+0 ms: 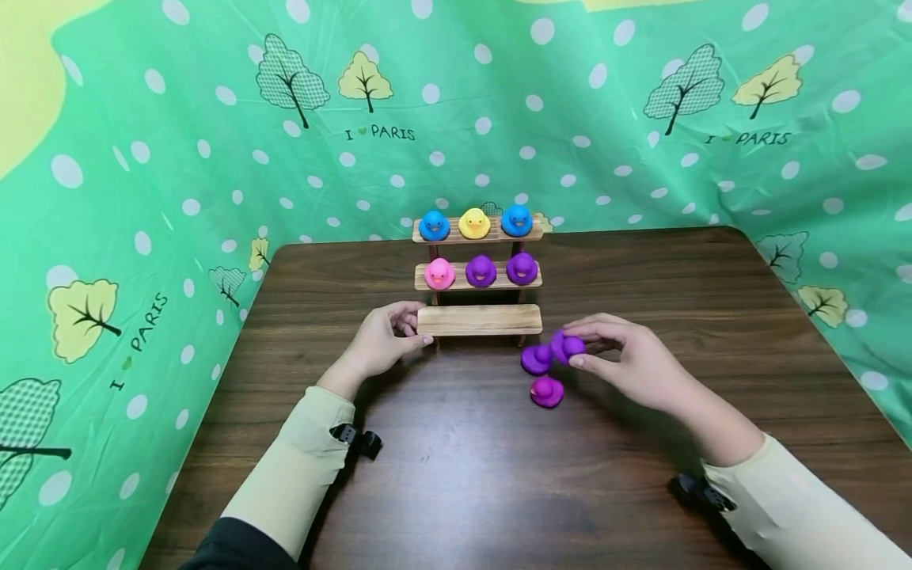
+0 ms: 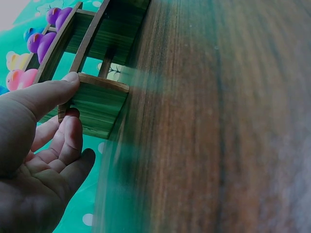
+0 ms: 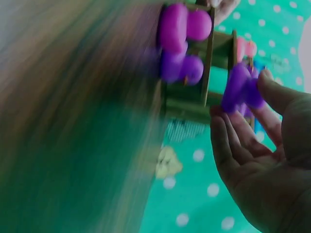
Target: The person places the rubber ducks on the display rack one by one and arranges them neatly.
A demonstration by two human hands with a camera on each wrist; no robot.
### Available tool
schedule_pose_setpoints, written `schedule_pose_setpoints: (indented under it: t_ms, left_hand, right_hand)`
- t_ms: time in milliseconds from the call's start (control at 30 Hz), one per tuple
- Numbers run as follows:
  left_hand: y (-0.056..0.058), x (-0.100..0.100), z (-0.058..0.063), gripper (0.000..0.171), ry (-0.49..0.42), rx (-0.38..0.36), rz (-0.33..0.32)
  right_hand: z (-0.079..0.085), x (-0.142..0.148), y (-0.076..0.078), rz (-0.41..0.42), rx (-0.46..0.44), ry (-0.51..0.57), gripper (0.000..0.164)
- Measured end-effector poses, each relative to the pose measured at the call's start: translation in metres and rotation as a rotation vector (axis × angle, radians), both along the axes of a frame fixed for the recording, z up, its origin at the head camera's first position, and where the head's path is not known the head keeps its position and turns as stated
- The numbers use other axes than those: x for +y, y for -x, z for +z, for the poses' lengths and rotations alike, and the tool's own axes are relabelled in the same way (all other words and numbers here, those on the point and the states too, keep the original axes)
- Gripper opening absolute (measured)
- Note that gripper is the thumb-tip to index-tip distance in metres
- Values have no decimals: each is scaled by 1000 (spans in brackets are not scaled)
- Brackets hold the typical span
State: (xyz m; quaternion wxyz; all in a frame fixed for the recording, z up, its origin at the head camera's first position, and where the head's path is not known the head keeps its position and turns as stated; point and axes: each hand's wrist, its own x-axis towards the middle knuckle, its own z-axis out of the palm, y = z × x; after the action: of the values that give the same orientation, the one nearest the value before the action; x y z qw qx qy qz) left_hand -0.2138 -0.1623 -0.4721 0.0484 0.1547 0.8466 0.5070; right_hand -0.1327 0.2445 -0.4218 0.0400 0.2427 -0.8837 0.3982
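Observation:
A small three-step wooden display stand (image 1: 479, 321) is at the middle of the table. My left hand (image 1: 378, 340) pinches the left end of its lowest step, thumb (image 2: 58, 92) at the front edge and fingers curled beneath. With thumb and fingertips, my right hand (image 1: 641, 364) holds a purple rubber duck (image 3: 237, 90) just right of the stand. Beside it on the table sit another purple duck (image 1: 536, 359) and, nearer me, a magenta duck (image 1: 546, 392). The lowest step bears no duck.
On the top step stand a blue duck (image 1: 434, 226), a yellow duck (image 1: 473, 224) and a second blue duck (image 1: 516, 221). A pink duck (image 1: 439, 274) and two purple ducks (image 1: 480, 271) fill the middle step. A green patterned cloth (image 1: 470, 103) hangs behind the brown table (image 1: 456, 491).

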Motion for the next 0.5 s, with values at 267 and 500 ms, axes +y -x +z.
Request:
schedule_pose_setpoints:
  t_ms: [267,500]
  left_hand:
    - [-1,0,0,51,-7,-1,-2]
    - [-1,0,1,51,-6,4,-1]
  right_hand:
    - [6,-49,15,18,-13,108,33]
    - [12,-89,31,49,-12,125,29]
